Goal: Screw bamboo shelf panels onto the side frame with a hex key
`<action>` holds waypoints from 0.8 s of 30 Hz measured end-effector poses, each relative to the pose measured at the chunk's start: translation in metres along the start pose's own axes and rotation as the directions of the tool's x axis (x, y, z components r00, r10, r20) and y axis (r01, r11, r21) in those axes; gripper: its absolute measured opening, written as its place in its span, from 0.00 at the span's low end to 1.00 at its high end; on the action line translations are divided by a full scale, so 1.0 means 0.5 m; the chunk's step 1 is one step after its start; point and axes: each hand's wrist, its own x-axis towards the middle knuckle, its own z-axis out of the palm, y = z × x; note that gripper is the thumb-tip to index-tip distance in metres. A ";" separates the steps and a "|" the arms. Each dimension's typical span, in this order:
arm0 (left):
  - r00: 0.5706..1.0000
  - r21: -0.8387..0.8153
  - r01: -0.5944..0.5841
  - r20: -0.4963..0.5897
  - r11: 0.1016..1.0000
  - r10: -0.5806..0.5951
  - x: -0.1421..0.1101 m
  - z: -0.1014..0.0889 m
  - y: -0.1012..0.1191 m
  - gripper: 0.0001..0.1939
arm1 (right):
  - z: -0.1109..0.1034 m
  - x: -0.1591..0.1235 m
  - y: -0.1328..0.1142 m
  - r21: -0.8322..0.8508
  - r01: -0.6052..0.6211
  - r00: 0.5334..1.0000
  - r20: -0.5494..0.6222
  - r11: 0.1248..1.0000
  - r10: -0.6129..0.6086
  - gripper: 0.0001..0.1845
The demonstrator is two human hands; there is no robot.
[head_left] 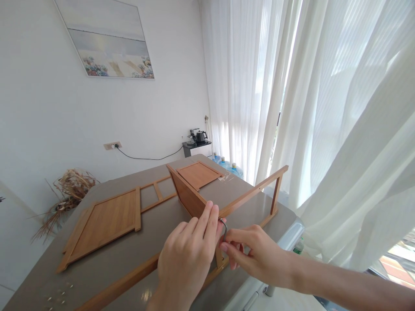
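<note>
Between the thumb and fingers of my right hand (251,248) is a bent metal hex key (226,229). Its tip meets the wooden frame at a joint where a screw seems to sit, partly hidden by fingers. My left hand (189,250) lies over the same joint, its fingers pressed together around the corner of the wooden frame (249,198). A wooden panel (188,192) stands on edge and runs away from that corner. How firmly the left fingers grip is partly hidden.
Flat on the grey table (155,237) lie a wooden panel with a ladder-like frame (113,216) and another panel (199,172). Small screws (61,293) are scattered at the front left. Beyond the table stand water jugs (234,168) and a kettle (201,137). Curtains hang at right.
</note>
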 end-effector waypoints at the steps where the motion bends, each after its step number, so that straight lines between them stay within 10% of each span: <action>1: 1.000 -0.002 -0.002 -0.002 1.000 0.002 0.000 0.000 0.000 0.15 | 0.002 -0.002 0.002 -0.018 0.016 1.000 0.002 1.000 -0.016 0.21; 6: 0.999 -0.001 0.003 -0.042 1.000 -0.003 0.006 0.001 -0.001 0.15 | 0.011 -0.013 -0.001 -0.148 0.153 0.986 0.092 0.977 -0.141 0.17; 10: 0.998 0.004 0.008 -0.070 1.000 -0.008 0.010 0.000 0.000 0.14 | -0.008 -0.016 0.002 -0.548 0.351 0.928 0.098 0.759 -0.359 0.15; 15: 0.997 0.001 0.006 -0.071 1.000 -0.006 0.008 0.000 0.003 0.14 | -0.055 -0.009 0.016 -0.813 0.275 0.930 0.089 0.514 -0.356 0.13; 24: 0.999 -0.003 0.018 -0.051 1.000 -0.018 0.001 0.003 0.002 0.13 | -0.070 -0.005 0.019 -0.853 0.259 0.937 0.108 0.453 -0.332 0.13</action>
